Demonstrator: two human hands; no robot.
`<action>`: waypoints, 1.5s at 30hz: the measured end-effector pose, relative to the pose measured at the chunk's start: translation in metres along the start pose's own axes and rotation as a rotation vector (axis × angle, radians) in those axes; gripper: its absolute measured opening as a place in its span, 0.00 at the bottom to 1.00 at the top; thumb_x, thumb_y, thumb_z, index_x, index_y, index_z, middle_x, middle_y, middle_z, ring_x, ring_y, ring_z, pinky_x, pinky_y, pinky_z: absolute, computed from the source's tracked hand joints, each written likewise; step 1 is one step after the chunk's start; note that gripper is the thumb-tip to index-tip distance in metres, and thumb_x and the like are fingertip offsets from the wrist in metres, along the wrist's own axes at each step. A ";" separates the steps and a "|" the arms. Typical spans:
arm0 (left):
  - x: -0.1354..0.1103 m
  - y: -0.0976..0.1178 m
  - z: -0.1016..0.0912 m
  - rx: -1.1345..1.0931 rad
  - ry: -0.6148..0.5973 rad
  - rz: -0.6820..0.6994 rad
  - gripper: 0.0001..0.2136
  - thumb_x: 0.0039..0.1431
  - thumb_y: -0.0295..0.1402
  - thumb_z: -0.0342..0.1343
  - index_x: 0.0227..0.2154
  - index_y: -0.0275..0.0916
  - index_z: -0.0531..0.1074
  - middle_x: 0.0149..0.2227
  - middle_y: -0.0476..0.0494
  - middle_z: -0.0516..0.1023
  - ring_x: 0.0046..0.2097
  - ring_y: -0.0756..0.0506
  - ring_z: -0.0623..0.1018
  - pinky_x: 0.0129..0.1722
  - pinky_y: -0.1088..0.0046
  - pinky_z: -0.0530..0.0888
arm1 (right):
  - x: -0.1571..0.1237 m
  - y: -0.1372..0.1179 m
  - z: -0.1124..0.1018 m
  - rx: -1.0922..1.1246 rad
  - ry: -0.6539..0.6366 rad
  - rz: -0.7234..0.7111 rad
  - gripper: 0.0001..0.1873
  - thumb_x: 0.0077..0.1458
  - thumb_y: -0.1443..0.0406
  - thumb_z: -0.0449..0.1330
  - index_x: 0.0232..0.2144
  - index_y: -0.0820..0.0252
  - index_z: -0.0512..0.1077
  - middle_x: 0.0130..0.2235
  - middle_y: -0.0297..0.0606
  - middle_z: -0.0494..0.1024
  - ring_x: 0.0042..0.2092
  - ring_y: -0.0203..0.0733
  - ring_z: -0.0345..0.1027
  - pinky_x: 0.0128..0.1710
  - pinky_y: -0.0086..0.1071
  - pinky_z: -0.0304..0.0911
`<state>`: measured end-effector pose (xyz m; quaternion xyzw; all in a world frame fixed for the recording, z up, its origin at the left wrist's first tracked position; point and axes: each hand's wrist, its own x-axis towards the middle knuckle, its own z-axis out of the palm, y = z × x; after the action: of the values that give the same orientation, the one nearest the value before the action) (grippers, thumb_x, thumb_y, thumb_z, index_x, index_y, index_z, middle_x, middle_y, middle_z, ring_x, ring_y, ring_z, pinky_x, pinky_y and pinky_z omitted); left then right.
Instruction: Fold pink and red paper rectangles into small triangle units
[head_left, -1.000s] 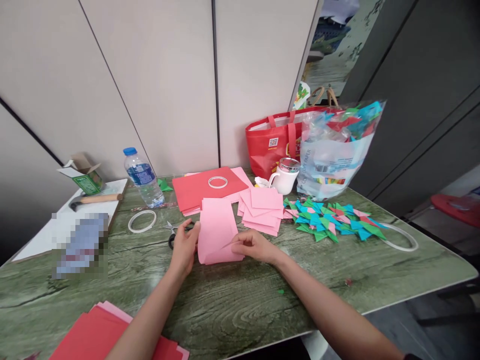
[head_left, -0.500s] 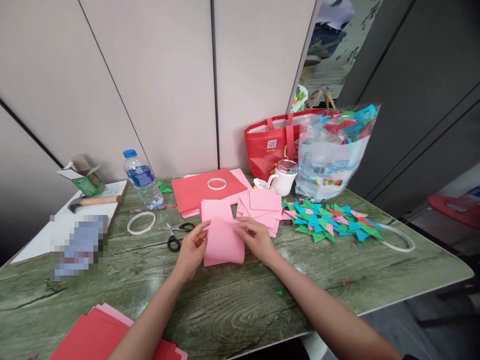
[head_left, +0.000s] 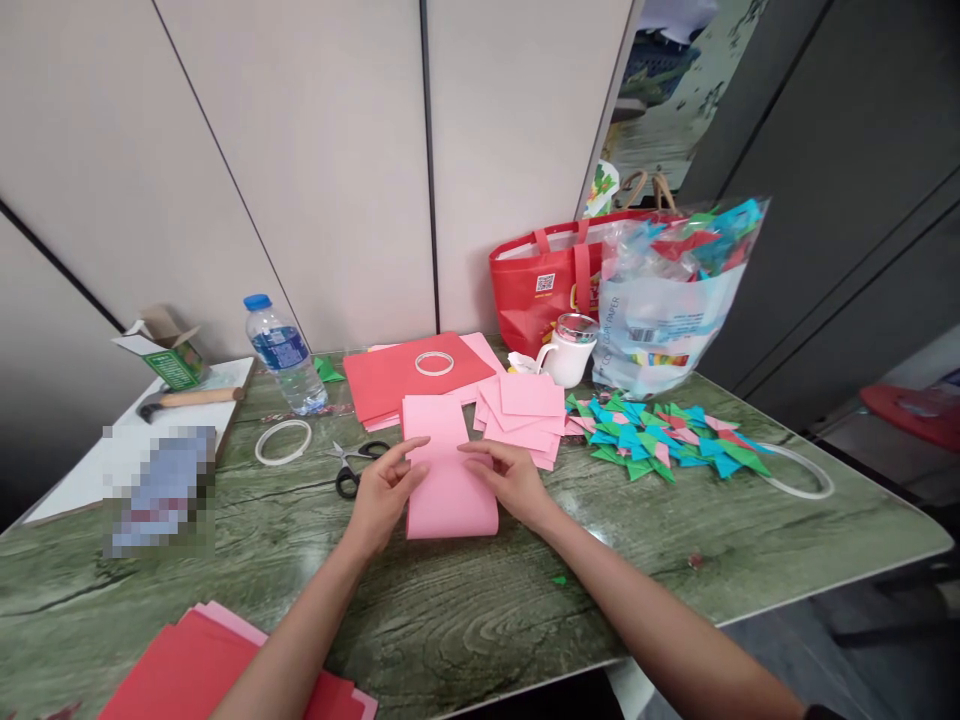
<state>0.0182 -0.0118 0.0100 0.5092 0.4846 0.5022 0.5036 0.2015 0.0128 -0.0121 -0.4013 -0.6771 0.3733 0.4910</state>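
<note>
A pink paper sheet (head_left: 448, 490) lies folded over on the green wood-grain table (head_left: 465, 610) in front of me. My left hand (head_left: 382, 492) rests on its left edge with the fingers stretched onto the paper. My right hand (head_left: 508, 478) presses on the right side, fingers flat and pointing left. Both hands hold the fold down. Black-handled scissors (head_left: 352, 465) lie just left of my left hand.
Behind the sheet lie a stack of red and pink paper (head_left: 409, 378) with a tape ring (head_left: 435, 363), cut pink rectangles (head_left: 525, 412), folded coloured triangles (head_left: 664, 440), a white mug (head_left: 566, 352), a plastic bag (head_left: 667, 295), a red tote (head_left: 544, 285), a water bottle (head_left: 283, 355) and a hammer (head_left: 187, 400).
The near half of the pink sheet has been folded up and laid flat. Both hands moved from gripping its sides to pressing on top of it.
</note>
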 end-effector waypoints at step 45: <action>0.001 -0.008 -0.004 0.099 0.027 0.054 0.17 0.43 0.40 0.60 0.36 0.35 0.72 0.14 0.55 0.65 0.18 0.54 0.62 0.18 0.81 0.57 | 0.002 -0.005 -0.007 0.153 -0.079 0.109 0.13 0.45 0.62 0.61 0.36 0.56 0.75 0.39 0.39 0.77 0.39 0.43 0.69 0.37 0.35 0.63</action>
<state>0.0145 -0.0106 0.0025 0.5396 0.5015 0.4978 0.4577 0.2068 0.0137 -0.0052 -0.3837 -0.6427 0.4658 0.4720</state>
